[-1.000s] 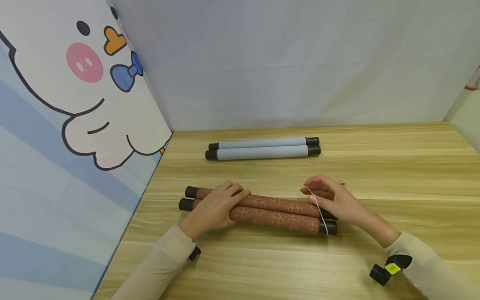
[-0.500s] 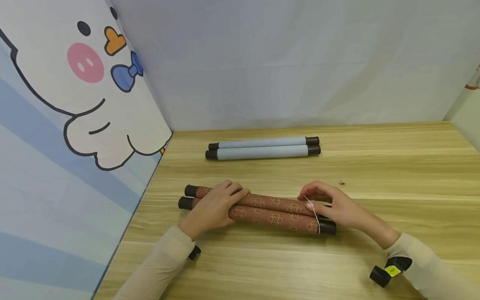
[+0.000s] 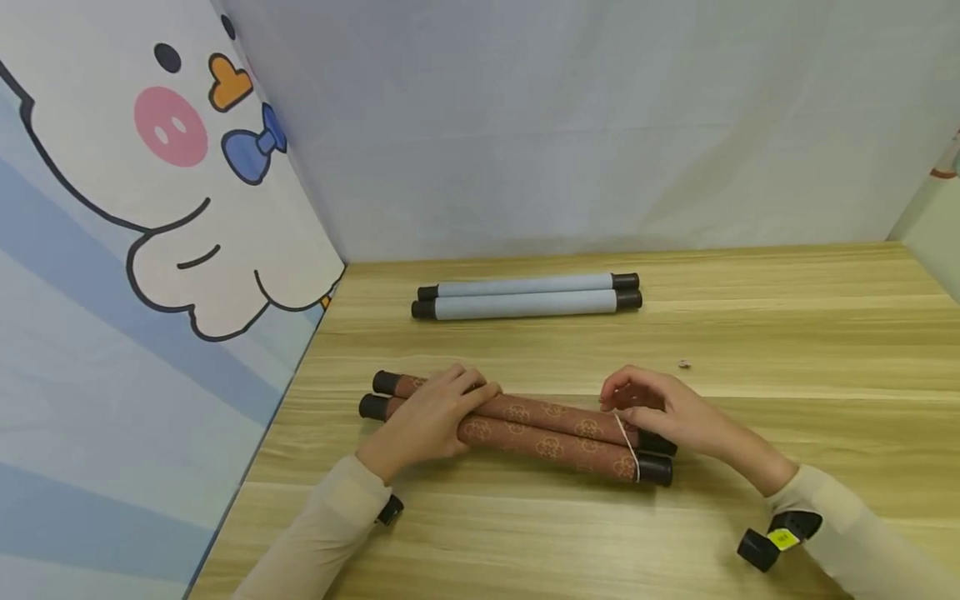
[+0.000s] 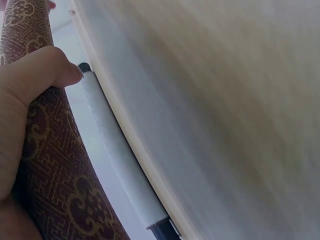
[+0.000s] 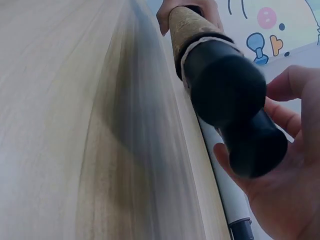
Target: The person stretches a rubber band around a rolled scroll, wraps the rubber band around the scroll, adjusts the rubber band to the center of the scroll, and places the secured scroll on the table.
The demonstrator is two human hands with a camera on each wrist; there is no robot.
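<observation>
A brown brocade scroll [image 3: 551, 433] forms two rolls side by side, with black knobs at both ends. My left hand [image 3: 431, 412] grips both rolls left of their middle, thumb toward the right. In the left wrist view the thumb lies over the brocade [image 4: 87, 205]. At the other end, my right hand [image 3: 667, 408] curves its fingers behind the far roll, thumb at its near side. A thin white band [image 3: 628, 450] loops across the rolls just inside the right knobs, its top right by the thumb tip. The right wrist view shows thumb and fingers around the black knobs [image 5: 227, 82].
Toward the back of the wooden table [image 3: 787, 317] lies a pale blue scroll [image 3: 525, 304], also two rolls with black knobs. A small crumb-like bit [image 3: 684, 364] is behind the right hand. A cartoon-printed curtain [image 3: 172, 250] borders the left, and a pale cloth the back.
The white band, earlier stretched up from the right fingers over the knob, now sits lower against the brocade. The scroll's right end has dipped slightly. The left hand keeps its grip.
</observation>
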